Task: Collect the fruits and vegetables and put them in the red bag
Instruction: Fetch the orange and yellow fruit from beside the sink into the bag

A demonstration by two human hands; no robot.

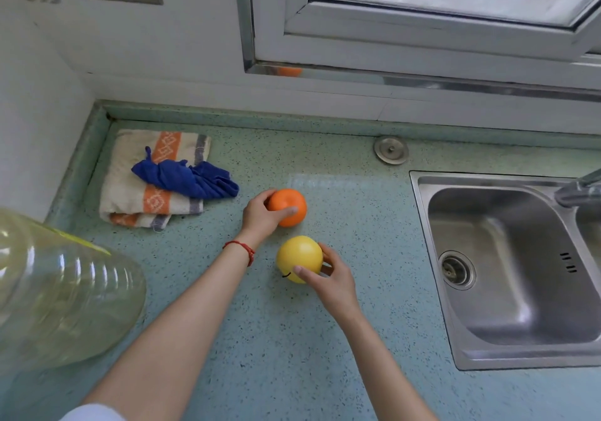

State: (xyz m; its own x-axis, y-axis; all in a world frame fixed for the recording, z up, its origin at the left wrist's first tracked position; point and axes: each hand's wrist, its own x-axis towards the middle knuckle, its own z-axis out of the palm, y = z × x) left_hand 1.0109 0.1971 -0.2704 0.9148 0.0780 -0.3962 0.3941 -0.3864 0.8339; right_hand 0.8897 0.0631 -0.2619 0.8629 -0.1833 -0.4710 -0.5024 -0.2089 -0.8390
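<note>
An orange fruit (290,204) sits on the green speckled counter (247,323), and my left hand (261,217) wraps its left side with thumb and fingers on it. Just below it lies a yellow apple-like fruit (297,256) with a dark stem. My right hand (330,277) grips that fruit from the right, thumb across its front. A red string bracelet circles my left wrist. No red bag is in view.
A folded beige and orange towel (130,193) with a crumpled blue cloth (188,178) on it lies at the back left. A large clear plastic jug (55,293) stands at the left. A steel sink (507,267) and a faucet (577,188) fill the right. A round metal cap (391,149) sits near the wall.
</note>
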